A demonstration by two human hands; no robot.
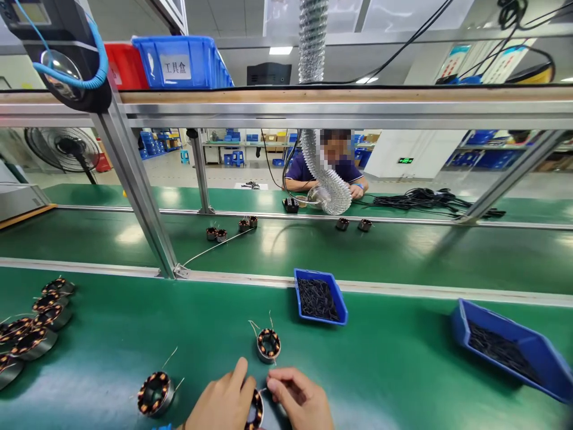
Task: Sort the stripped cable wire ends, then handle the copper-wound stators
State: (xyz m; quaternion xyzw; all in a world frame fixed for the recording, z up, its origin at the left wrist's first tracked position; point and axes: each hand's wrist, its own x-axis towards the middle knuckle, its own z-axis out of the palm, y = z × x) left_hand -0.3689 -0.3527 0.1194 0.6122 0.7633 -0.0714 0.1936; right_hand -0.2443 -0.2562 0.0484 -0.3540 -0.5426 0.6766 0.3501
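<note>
My left hand (224, 397) is closed round a motor stator (255, 411), a ring with copper windings, partly hidden under the fingers at the bottom edge. My right hand (301, 397) pinches with thumb and forefinger at the stator's right side. A small dark piece shows at those fingertips, and a thin pale lead wire runs from the stator towards them. Just beyond the hands stands another stator (268, 346) with its leads sticking up. One more stator (155, 394) lies to the left of my left hand.
Several stators (33, 343) cluster at the far left. Two blue trays, one central (321, 319) and one right (514, 334), hold short black pieces. Metal posts (134, 179) and a shelf (313, 110) frame the bench. A clear duct (329, 179) hangs before a seated person (298, 170).
</note>
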